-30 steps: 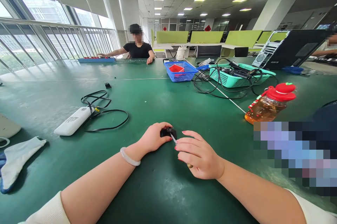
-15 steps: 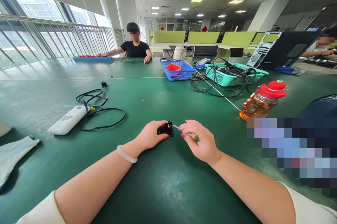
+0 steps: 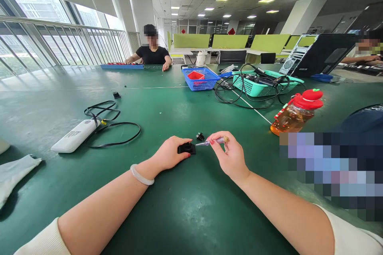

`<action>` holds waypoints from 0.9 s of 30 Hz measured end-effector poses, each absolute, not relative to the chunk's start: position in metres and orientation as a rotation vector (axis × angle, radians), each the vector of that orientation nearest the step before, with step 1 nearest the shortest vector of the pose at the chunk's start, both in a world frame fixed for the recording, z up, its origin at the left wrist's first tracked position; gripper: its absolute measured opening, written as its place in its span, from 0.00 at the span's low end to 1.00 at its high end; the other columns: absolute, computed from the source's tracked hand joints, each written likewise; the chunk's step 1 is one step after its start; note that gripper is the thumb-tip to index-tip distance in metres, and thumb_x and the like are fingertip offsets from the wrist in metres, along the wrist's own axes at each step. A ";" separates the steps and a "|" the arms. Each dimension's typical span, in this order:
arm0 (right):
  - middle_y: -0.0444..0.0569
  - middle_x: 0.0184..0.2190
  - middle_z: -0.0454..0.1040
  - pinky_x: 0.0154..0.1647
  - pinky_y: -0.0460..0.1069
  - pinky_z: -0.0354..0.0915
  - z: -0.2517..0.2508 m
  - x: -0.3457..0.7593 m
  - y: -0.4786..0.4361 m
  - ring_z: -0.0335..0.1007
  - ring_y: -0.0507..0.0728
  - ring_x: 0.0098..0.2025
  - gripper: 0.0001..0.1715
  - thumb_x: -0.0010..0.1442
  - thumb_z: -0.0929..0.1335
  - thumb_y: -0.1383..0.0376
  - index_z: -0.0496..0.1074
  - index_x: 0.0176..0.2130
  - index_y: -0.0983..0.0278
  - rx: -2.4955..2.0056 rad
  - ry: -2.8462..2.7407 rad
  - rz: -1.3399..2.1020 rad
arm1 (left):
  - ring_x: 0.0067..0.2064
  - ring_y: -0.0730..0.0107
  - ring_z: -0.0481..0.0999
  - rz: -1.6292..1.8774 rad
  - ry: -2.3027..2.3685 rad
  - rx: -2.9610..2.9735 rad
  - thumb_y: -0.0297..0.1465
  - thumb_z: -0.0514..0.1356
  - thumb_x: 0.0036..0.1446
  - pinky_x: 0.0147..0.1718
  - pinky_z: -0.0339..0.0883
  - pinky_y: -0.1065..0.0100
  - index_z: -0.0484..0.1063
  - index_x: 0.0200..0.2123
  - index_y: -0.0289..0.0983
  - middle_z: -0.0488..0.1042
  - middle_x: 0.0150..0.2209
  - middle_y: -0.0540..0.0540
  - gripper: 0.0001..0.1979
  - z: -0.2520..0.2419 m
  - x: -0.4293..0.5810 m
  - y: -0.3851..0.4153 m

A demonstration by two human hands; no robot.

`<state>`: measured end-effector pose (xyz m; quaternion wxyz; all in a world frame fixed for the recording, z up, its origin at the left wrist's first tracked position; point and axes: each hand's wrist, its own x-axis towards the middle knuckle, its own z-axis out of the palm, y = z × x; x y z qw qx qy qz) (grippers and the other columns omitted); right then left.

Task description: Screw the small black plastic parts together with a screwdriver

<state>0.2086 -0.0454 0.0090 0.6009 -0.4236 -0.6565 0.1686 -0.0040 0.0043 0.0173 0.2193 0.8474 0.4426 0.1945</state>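
Your green desk bears a blue basket and turquoise basket toward its far edge; nearer you, a white device, red-lidded bottle and small black part.

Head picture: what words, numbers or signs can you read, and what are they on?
None that I can read for sure.
White block: grey print on top, too blurred to read.
Red diamond signs at the back: too small to read.
Black piece and screwdriver in the hands: no writing I can make out.
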 end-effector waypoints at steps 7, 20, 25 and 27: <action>0.48 0.36 0.77 0.43 0.52 0.71 0.008 0.207 -0.044 0.76 0.56 0.40 0.07 0.65 0.67 0.59 0.69 0.38 0.59 -1.031 -1.595 0.472 | 0.51 0.56 0.76 0.516 1.232 2.334 0.32 0.67 0.51 0.54 0.68 0.59 0.73 0.55 0.44 0.79 0.48 0.46 0.25 0.019 -0.003 0.005; 0.47 0.34 0.76 0.41 0.52 0.71 0.014 0.209 -0.052 0.75 0.56 0.38 0.05 0.67 0.64 0.63 0.68 0.38 0.60 -0.916 -1.708 0.440 | 0.51 0.57 0.75 0.482 1.221 2.384 0.31 0.68 0.51 0.53 0.68 0.60 0.71 0.57 0.43 0.79 0.49 0.46 0.28 0.017 -0.003 0.006; 0.47 0.38 0.78 0.45 0.53 0.73 0.013 0.206 -0.055 0.76 0.55 0.41 0.03 0.65 0.65 0.67 0.68 0.39 0.59 -0.819 -1.842 0.463 | 0.52 0.55 0.75 0.506 1.204 2.375 0.31 0.68 0.50 0.54 0.67 0.58 0.71 0.57 0.42 0.78 0.50 0.44 0.29 0.016 -0.003 0.007; 0.47 0.39 0.78 0.45 0.53 0.73 0.014 0.204 -0.056 0.77 0.55 0.41 0.04 0.64 0.65 0.68 0.69 0.39 0.58 -0.838 -1.907 0.445 | 0.53 0.55 0.75 0.521 1.187 2.373 0.32 0.68 0.51 0.54 0.67 0.58 0.71 0.57 0.43 0.78 0.51 0.44 0.28 0.016 -0.003 0.007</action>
